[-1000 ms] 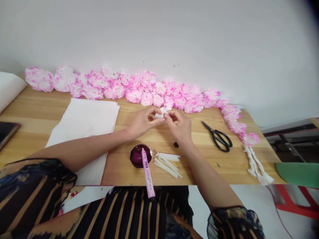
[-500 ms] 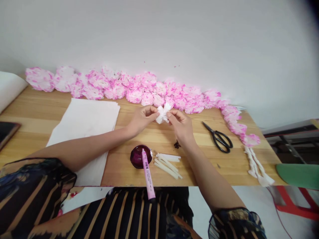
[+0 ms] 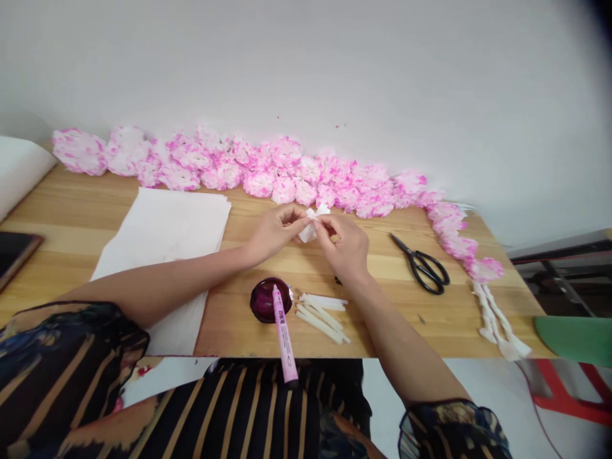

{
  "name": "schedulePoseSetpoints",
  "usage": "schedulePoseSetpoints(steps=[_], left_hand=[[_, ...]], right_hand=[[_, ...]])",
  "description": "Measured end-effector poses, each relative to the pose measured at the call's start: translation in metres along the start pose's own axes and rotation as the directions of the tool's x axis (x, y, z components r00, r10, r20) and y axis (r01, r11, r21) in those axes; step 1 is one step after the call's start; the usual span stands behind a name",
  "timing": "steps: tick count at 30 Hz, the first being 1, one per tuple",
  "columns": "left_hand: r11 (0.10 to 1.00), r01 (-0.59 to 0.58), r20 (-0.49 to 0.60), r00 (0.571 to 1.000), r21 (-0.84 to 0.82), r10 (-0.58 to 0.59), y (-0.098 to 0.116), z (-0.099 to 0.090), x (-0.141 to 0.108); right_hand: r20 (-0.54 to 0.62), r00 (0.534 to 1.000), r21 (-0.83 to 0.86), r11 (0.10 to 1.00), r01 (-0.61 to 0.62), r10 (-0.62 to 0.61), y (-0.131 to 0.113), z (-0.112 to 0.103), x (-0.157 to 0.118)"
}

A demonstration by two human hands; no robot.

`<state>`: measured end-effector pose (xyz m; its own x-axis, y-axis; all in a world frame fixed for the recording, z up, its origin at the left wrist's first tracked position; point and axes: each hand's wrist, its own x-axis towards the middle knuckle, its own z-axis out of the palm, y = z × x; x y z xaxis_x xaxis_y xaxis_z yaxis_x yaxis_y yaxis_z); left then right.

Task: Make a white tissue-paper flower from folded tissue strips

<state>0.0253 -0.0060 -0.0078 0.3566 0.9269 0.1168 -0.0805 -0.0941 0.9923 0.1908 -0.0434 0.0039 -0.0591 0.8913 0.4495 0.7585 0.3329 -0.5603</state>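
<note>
A small white paper flower (image 3: 308,234) is pinched between my two hands above the middle of the table. My left hand (image 3: 277,233) grips it from the left with thumb and forefinger. From the right, the thumb and fingers of my right hand (image 3: 345,245) are closed on it, hiding part of the paper. Just beyond my fingertips lies a long row of pink-and-white paper flowers (image 3: 258,183). Below my hands sits a dark purple dish (image 3: 262,305), with a pink marker (image 3: 285,341) resting on its rim and reaching past the table edge.
White paper sheets (image 3: 167,223) lie under my left forearm. Several pale sticks (image 3: 322,319) are beside the dish. Black scissors (image 3: 423,268) lie to the right, near twisted white paper strips (image 3: 495,322). A dark phone-like object (image 3: 16,255) is at far left, a green stool seat (image 3: 574,338) at right.
My right hand has shifted left, and my fingertips have come together over the paper flower's middle. More of the white paper is now covered.
</note>
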Motion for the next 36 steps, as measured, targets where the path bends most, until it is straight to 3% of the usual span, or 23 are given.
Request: schedulePoseSetpoints(steps=[3,7,11,13,16,18,21,26,32,36], left_hand=[[0.999,0.016,-0.032,0.999,-0.027,-0.017,0.001,-0.002,0.001],[0.994,0.044,-0.074,0.996,-0.101,-0.052,0.001,-0.003,0.002],[0.986,0.06,-0.065,0.995,-0.158,-0.071,-0.002,-0.003,0.003],[0.977,0.072,-0.057,0.995,-0.201,-0.085,-0.004,-0.004,0.004],[0.954,0.109,-0.017,0.993,-0.28,-0.118,-0.006,-0.005,0.006],[0.946,0.124,0.015,0.992,-0.299,-0.126,-0.006,-0.006,0.006],[0.942,0.141,0.047,0.99,-0.306,-0.133,-0.004,-0.007,0.006],[0.929,0.162,0.087,0.986,-0.334,-0.141,-0.003,-0.007,0.008],[0.937,0.173,0.104,0.984,-0.303,-0.148,-0.006,-0.008,0.009],[0.965,0.094,-0.012,0.995,-0.246,-0.1,-0.003,-0.011,0.012]], right_hand=[[0.006,0.99,0.216,0.966,-0.141,0.143,-0.001,0.001,0.002],[0.125,0.932,0.537,0.767,-0.351,0.339,0.002,0.005,0.005],[0.262,0.874,0.642,0.602,-0.475,0.409,0.007,0.004,0.008],[0.226,0.884,0.648,0.615,-0.45,0.409,0.009,-0.003,0.01],[0.064,0.933,0.573,0.753,-0.324,0.354,0.012,-0.016,0.014],[0.085,0.953,0.529,0.797,-0.291,0.291,0.016,-0.024,0.017],[0.265,0.937,0.564,0.751,-0.343,0.229,0.021,-0.028,0.018],[0.486,0.852,0.607,0.626,-0.49,0.195,0.019,-0.019,0.015],[0.484,0.843,0.613,0.595,-0.519,0.237,0.015,-0.009,0.013],[0.399,0.87,0.634,0.599,-0.49,0.289,0.017,-0.007,0.012]])
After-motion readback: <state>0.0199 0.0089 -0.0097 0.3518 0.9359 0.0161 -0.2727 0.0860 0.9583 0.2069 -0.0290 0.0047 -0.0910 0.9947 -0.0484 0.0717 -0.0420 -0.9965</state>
